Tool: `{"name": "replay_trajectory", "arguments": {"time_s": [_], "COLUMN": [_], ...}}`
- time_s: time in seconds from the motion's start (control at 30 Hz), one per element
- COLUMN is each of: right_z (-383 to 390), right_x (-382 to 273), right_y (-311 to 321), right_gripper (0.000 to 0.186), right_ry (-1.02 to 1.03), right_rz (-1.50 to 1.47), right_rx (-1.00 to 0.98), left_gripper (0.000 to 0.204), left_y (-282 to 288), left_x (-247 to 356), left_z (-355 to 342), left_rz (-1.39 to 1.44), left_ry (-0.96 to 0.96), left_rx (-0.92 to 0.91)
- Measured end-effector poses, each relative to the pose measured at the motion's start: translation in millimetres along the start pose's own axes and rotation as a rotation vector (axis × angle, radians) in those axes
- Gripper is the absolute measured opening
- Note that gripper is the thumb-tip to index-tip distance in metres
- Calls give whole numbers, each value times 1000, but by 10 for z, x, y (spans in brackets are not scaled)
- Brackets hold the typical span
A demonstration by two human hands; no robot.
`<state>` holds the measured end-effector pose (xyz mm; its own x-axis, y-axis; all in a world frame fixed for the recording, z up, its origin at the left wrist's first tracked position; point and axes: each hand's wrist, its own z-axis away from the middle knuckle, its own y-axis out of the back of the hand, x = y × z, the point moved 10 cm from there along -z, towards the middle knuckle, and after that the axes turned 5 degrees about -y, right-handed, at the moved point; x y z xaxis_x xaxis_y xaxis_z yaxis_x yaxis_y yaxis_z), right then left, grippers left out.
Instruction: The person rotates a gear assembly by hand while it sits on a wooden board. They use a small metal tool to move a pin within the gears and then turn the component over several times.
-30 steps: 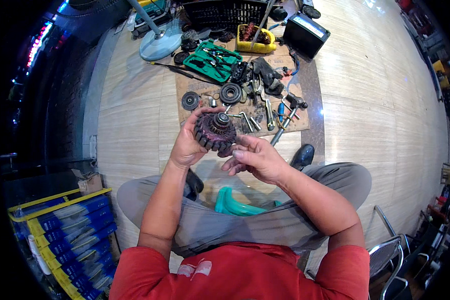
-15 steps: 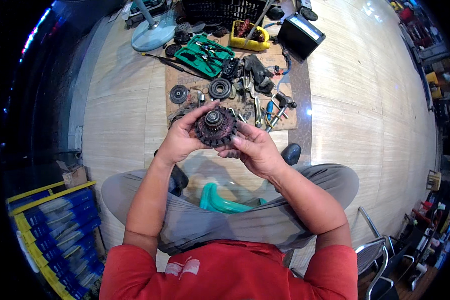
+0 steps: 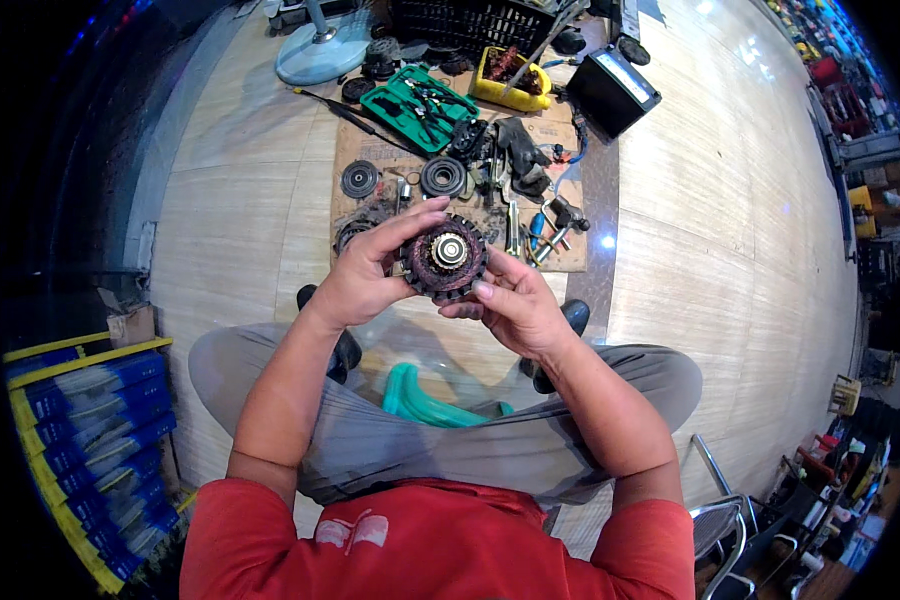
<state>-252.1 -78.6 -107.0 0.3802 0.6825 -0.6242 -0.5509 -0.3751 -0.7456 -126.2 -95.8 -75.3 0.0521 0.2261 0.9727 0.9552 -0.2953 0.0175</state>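
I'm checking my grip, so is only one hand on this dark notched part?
No, the left hand and the right hand both touch the dark notched part, one at each side.

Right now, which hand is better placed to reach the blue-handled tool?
Probably the right hand: it's nearer the blue-handled tool, though it and the left hand both hold the toothed round part.

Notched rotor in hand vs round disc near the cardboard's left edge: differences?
The rotor is in left hand and right hand; the disc lies on the cardboard. Rotor's rim is notched; disc's looks smooth. Rotor shows reddish parts; disc, dark grey rings. Both are round.
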Motion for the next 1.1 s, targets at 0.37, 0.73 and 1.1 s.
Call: {"name": "replay_trajectory", "arguments": {"time_s": [0.37, 0.73, 1.1], "right_z": [-33, -48, -24], "right_x": [6, 27, 8], "right_y": [-7, 40, 113], "right_gripper": [58, 57, 55], "right_ry": [-5, 6, 48], "right_rz": [16, 21, 89], "right_rx": [32, 33, 140], "left_gripper": [92, 91, 89], "left_y": [16, -13, -36], "left_x": [-34, -60, -224], "left_z": [52, 47, 45], "left_rz": [52, 43, 87], "left_ry": [84, 65, 198], "left_rx": [57, 51, 49]}}
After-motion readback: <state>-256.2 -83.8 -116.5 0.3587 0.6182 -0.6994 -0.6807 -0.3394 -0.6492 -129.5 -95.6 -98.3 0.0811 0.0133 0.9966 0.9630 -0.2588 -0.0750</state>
